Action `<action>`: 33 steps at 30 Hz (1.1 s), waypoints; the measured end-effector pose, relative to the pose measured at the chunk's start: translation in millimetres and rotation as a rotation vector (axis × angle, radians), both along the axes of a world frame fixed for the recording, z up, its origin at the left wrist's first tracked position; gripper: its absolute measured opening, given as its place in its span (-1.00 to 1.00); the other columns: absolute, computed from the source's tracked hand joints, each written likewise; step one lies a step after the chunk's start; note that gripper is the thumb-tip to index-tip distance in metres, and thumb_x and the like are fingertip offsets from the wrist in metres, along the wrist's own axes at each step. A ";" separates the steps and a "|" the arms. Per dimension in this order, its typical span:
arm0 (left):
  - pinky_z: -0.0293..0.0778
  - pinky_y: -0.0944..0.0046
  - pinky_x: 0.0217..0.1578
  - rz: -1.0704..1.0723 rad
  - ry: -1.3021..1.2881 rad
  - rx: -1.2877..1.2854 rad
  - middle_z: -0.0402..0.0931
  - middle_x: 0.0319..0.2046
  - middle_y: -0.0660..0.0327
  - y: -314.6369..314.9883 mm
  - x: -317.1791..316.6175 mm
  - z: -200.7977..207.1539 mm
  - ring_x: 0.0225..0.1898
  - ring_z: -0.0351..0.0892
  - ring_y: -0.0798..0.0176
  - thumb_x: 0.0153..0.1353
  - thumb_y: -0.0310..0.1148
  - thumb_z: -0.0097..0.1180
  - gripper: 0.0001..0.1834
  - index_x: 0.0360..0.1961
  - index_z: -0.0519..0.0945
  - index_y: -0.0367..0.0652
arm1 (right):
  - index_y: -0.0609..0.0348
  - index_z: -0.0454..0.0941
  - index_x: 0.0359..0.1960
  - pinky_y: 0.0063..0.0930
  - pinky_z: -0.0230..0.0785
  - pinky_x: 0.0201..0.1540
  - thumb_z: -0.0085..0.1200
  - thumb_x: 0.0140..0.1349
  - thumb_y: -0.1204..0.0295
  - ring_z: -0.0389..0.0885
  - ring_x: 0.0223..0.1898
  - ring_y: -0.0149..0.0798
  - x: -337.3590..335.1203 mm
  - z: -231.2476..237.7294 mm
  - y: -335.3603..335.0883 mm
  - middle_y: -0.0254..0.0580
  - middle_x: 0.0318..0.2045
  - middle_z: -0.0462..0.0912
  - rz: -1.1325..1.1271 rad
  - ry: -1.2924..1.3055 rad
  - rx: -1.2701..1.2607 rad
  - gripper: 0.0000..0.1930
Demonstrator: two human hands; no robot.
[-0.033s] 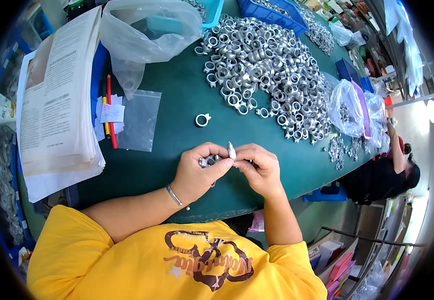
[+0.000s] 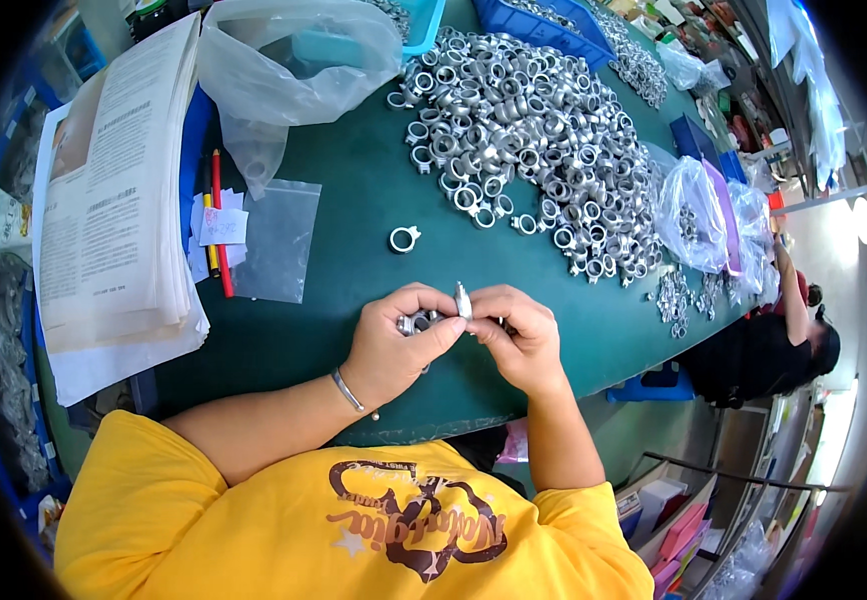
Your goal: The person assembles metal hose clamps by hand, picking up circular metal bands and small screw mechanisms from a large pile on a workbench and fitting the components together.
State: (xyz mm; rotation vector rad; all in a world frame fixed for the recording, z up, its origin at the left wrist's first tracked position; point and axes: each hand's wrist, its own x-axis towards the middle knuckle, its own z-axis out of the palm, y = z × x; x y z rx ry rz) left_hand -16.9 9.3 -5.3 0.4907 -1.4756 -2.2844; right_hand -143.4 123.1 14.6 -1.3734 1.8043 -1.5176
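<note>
Close to the table's near edge, both hands meet over one small silver metal ring clamp, seen edge-on and upright. My left hand is closed, its thumb and forefinger at the clamp. More metal rings sit in its curled palm. From the other side, my right hand pinches the same clamp with thumb and fingers. A dark tip of something shows by the right fingers, too small to name. A single loose ring clamp lies on the green tabletop beyond my hands.
A large heap of ring clamps covers the far right. Leftward lie a clear plastic bag, a red pencil and stacked newspapers. Blue tray stands at the back. Another person sits at the right.
</note>
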 end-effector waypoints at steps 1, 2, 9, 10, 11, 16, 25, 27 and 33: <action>0.34 0.53 -0.45 0.023 0.022 -0.083 0.48 -0.41 0.28 0.0 0.1 -1.3 -0.44 0.42 0.50 0.05 -0.51 0.16 -0.91 -0.38 0.55 -0.26 | 0.26 0.51 -0.31 -0.67 0.32 -0.52 0.03 0.13 0.64 0.45 -0.51 -0.53 6.9 3.7 2.0 -0.28 -0.44 0.56 -0.057 -0.147 0.041 -0.90; 0.34 0.51 -0.43 0.045 0.050 -0.164 0.49 -0.39 0.27 0.3 -0.6 -1.7 -0.42 0.42 0.49 0.04 -0.53 0.16 -0.92 -0.39 0.55 -0.26 | 0.26 0.51 -0.28 -0.68 0.33 -0.53 0.01 0.16 0.62 0.45 -0.51 -0.54 10.3 7.3 3.7 -0.30 -0.45 0.56 -0.115 -0.289 0.083 -0.90; 0.36 0.46 -0.36 0.073 0.155 -0.445 0.48 -0.37 0.23 3.1 -2.4 -2.6 -0.39 0.45 0.40 -0.07 -0.62 0.18 -0.86 -0.42 0.57 -0.21 | 0.29 0.52 -0.21 -0.77 0.30 -0.52 -0.19 0.33 0.17 0.39 -0.55 -0.60 9.8 11.4 9.9 -0.36 -0.49 0.53 -0.106 -0.630 0.232 -0.61; 0.36 0.45 -0.36 0.071 0.155 -0.467 0.48 -0.38 0.23 3.6 -2.1 -2.3 -0.39 0.45 0.38 -0.08 -0.63 0.19 -0.85 -0.42 0.57 -0.21 | 0.29 0.52 -0.22 -0.77 0.29 -0.52 -0.20 0.33 0.15 0.39 -0.56 -0.59 10.3 11.6 10.3 -0.36 -0.50 0.53 -0.104 -0.616 0.242 -0.59; 0.37 0.44 -0.37 0.070 0.157 -0.488 0.48 -0.39 0.23 3.9 -1.8 -1.3 -0.39 0.45 0.37 -0.09 -0.63 0.19 -0.84 -0.43 0.58 -0.20 | 0.29 0.53 -0.23 -0.77 0.29 -0.52 -0.22 0.33 0.13 0.39 -0.57 -0.59 10.6 12.8 9.7 -0.37 -0.51 0.53 -0.101 -0.601 0.251 -0.57; 0.40 0.40 -0.43 0.092 0.133 -0.609 0.47 -0.44 0.21 5.5 -0.8 3.3 -0.43 0.48 0.30 -0.14 -0.60 0.23 -0.83 -0.46 0.56 -0.18 | 0.30 0.53 -0.25 -0.75 0.29 -0.51 -0.12 0.30 0.26 0.40 -0.58 -0.58 10.3 13.8 11.2 -0.36 -0.52 0.54 -0.091 -0.641 0.236 -0.68; 0.36 0.50 -0.39 0.063 -0.056 -0.321 0.45 -0.45 0.33 2.8 -1.8 1.0 -0.43 0.40 0.53 -0.08 -0.58 0.20 -0.78 -0.41 0.42 -0.18 | 0.24 0.40 -0.15 -0.53 0.40 -0.10 0.14 -0.04 0.73 0.51 -0.14 -0.32 7.8 -1.5 12.7 -0.05 -0.16 0.51 -0.005 -0.638 -0.248 -0.63; 0.36 0.50 -0.40 0.043 -0.054 -0.255 0.45 -0.46 0.33 3.2 -0.9 0.6 -0.43 0.40 0.52 -0.07 -0.58 0.19 -0.79 -0.41 0.42 -0.18 | 0.21 0.38 -0.14 -0.51 0.41 -0.13 0.15 -0.09 0.78 0.50 -0.12 -0.29 6.7 -6.6 12.8 -0.03 -0.14 0.49 0.008 -0.675 -0.281 -0.56; 0.34 0.51 -0.41 0.043 -0.078 -0.029 0.45 -0.46 0.32 1.7 1.5 4.2 -0.45 0.39 0.53 -0.03 -0.58 0.18 -0.79 -0.40 0.40 -0.18 | 0.15 0.41 -0.15 -0.64 0.23 -0.56 -0.01 0.14 0.43 0.39 -0.31 -0.33 -1.9 -9.0 4.8 -0.01 -0.21 0.46 0.259 -1.354 -0.526 -0.77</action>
